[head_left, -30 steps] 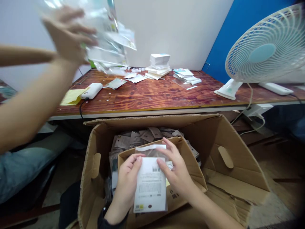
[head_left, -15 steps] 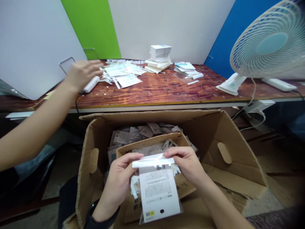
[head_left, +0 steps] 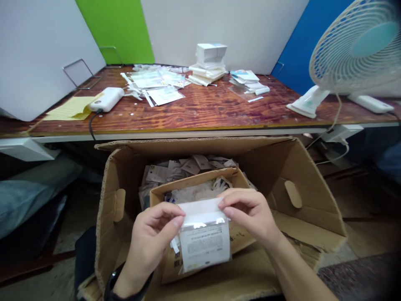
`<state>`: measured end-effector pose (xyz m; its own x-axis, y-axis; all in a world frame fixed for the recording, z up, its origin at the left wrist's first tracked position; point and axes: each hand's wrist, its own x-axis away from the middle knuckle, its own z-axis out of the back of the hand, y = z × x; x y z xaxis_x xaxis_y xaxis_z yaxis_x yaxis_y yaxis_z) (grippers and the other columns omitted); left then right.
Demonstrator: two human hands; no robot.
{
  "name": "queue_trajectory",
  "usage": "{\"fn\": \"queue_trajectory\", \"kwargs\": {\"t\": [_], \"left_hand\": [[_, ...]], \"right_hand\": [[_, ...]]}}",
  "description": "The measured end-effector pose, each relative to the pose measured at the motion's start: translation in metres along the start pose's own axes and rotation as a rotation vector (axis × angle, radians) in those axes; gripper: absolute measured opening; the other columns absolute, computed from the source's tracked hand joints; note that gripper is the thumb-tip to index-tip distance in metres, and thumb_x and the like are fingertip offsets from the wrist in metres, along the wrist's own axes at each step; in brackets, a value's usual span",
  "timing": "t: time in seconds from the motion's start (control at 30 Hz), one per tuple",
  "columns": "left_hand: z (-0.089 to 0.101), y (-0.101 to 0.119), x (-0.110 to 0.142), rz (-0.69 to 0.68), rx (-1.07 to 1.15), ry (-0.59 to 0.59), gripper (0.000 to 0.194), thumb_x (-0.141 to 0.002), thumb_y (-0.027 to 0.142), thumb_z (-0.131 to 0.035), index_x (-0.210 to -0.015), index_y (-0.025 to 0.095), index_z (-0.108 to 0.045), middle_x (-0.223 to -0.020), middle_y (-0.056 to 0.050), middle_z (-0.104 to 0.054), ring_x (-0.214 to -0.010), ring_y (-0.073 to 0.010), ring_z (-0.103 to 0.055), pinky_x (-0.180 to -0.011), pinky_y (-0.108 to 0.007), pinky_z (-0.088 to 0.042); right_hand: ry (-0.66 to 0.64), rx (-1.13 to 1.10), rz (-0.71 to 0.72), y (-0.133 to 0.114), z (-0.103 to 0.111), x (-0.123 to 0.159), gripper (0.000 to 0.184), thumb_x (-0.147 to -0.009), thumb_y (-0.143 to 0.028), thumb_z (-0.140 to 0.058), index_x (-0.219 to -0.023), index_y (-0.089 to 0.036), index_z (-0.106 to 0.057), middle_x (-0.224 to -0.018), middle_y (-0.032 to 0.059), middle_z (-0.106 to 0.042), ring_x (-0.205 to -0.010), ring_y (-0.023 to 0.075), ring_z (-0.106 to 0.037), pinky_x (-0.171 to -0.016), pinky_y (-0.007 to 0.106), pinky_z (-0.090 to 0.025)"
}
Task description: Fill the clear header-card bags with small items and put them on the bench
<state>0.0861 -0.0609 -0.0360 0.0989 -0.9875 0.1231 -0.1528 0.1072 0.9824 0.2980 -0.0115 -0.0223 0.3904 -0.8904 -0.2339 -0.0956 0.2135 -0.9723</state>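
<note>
A clear plastic bag (head_left: 206, 246) with a white printed card inside hangs between my hands over the cardboard boxes. Along its top runs a pale flap (head_left: 200, 206). My left hand (head_left: 153, 234) pinches the flap's left end between thumb and fingers. At the other end, my right hand (head_left: 250, 211) pinches the right corner. Below and behind the bag, a smaller cardboard box (head_left: 196, 180) holds clear plastic scraps and white strips. Several packed bags with printed cards (head_left: 188, 166) lie behind it, inside the large cardboard box (head_left: 122, 234).
On the wooden table (head_left: 200, 113) lie loose bags and cards (head_left: 159, 85), a banded card stack (head_left: 211, 54) and a smaller pile (head_left: 247, 80). A white fan (head_left: 360, 46) stands right. At left are yellow paper (head_left: 67, 108) and a white corded device (head_left: 108, 99).
Another person's arm, which reached over the table from the left, is out of view. The bag now hangs tilted, its lower edge higher, and the top strip looks wider. Both my hands still pinch it.
</note>
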Motion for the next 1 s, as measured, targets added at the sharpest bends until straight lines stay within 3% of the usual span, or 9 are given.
{"fn": "queue_trajectory", "kwargs": {"t": [0.17, 0.3, 0.37, 0.47, 0.57, 0.63, 0.73, 0.87, 1.0], "left_hand": [[0.001, -0.003, -0.004, 0.023, -0.12, -0.003, 0.023, -0.071, 0.023, -0.066, -0.094, 0.021, -0.066, -0.078, -0.003, -0.067, -0.068, -0.0144, -0.06, -0.06, -0.02, -0.047], [-0.001, 0.005, -0.01, 0.202, -0.149, -0.242, 0.062, -0.072, 0.025, -0.064, -0.13, 0.024, -0.04, -0.085, -0.004, -0.067, -0.076, -0.0186, -0.061, -0.066, -0.026, -0.048], [-0.003, 0.006, -0.013, 0.288, -0.248, -0.412, 0.058, -0.074, 0.027, -0.062, -0.128, 0.021, -0.043, -0.087, -0.005, -0.066, -0.076, -0.0185, -0.058, -0.065, -0.026, -0.046], [-0.01, 0.003, -0.015, 0.279, -0.415, -0.559, 0.026, -0.079, 0.033, -0.054, -0.093, 0.014, -0.065, -0.076, -0.003, -0.063, -0.067, -0.0153, -0.052, -0.06, -0.023, -0.04], [-0.017, -0.002, -0.016, 0.242, -0.526, -0.518, 0.031, -0.082, 0.037, -0.047, -0.07, 0.012, -0.062, -0.06, 0.0, -0.053, -0.058, -0.012, -0.043, -0.052, -0.022, -0.032], [-0.021, -0.004, -0.016, 0.24, -0.555, -0.444, 0.033, -0.082, 0.039, -0.046, -0.069, 0.012, -0.059, -0.059, 0.001, -0.049, -0.057, -0.0115, -0.041, -0.051, -0.022, -0.03], [-0.023, -0.008, -0.015, 0.211, -0.579, -0.338, 0.035, -0.081, 0.042, -0.045, -0.065, 0.013, -0.056, -0.059, 0.002, -0.045, -0.056, -0.0111, -0.039, -0.05, -0.021, -0.028], [-0.023, -0.011, -0.014, 0.162, -0.581, -0.238, 0.036, -0.081, 0.042, -0.045, -0.061, 0.013, -0.054, -0.056, 0.003, -0.04, -0.055, -0.0104, -0.035, -0.049, -0.021, -0.027], [-0.023, -0.01, -0.013, 0.159, -0.582, -0.215, 0.035, -0.08, 0.041, -0.046, -0.064, 0.013, -0.057, -0.056, 0.002, -0.042, -0.055, -0.0113, -0.036, -0.05, -0.022, -0.027]], "right_hand": [[0.02, 0.047, -0.095, 0.006, 0.001, 0.0, 0.024, -0.075, -0.008, -0.06, -0.091, -0.024, -0.069, -0.092, 0.004, -0.068, -0.083, 0.0168, -0.062, -0.067, 0.025, -0.049], [-0.074, 0.117, -0.218, 0.009, 0.005, -0.002, 0.025, -0.074, -0.007, -0.057, -0.092, -0.02, -0.068, -0.088, 0.0038, -0.069, -0.075, 0.0154, -0.063, -0.061, 0.023, -0.048], [-0.154, 0.2, -0.24, 0.01, 0.006, -0.004, 0.026, -0.073, -0.004, -0.055, -0.09, -0.018, -0.069, -0.085, 0.0036, -0.069, -0.073, 0.0148, -0.062, -0.06, 0.023, -0.047], [-0.262, 0.299, -0.227, 0.01, 0.004, -0.006, 0.027, -0.072, -0.003, -0.053, -0.088, -0.018, -0.069, -0.08, 0.0025, -0.069, -0.068, 0.0135, -0.061, -0.059, 0.023, -0.046], [-0.179, 0.326, -0.191, 0.01, -0.001, -0.006, 0.027, -0.074, -0.007, -0.053, -0.095, -0.018, -0.065, -0.09, 0.0039, -0.068, -0.076, 0.015, -0.062, -0.066, 0.025, -0.049], [0.074, 0.364, -0.155, 0.011, -0.004, -0.004, 0.024, -0.076, -0.012, -0.055, -0.099, -0.018, -0.062, -0.096, 0.0054, -0.066, -0.084, 0.0167, -0.061, -0.074, 0.028, -0.049], [0.378, 0.339, -0.203, 0.01, -0.009, -0.001, 0.012, -0.08, -0.025, -0.057, -0.089, -0.018, -0.059, -0.081, 0.0042, -0.064, -0.07, 0.0155, -0.061, -0.064, 0.028, -0.052], [0.282, 0.085, -0.421, 0.011, -0.014, -0.001, 0.023, -0.081, -0.037, -0.054, -0.084, -0.015, -0.059, -0.076, 0.0053, -0.063, -0.06, 0.0147, -0.059, -0.053, 0.028, -0.053], [0.201, 0.089, -0.443, 0.015, -0.014, -0.003, 0.025, -0.082, -0.036, -0.052, -0.086, -0.014, -0.062, -0.069, 0.0031, -0.061, -0.057, 0.0131, -0.056, -0.053, 0.026, -0.049]]}}
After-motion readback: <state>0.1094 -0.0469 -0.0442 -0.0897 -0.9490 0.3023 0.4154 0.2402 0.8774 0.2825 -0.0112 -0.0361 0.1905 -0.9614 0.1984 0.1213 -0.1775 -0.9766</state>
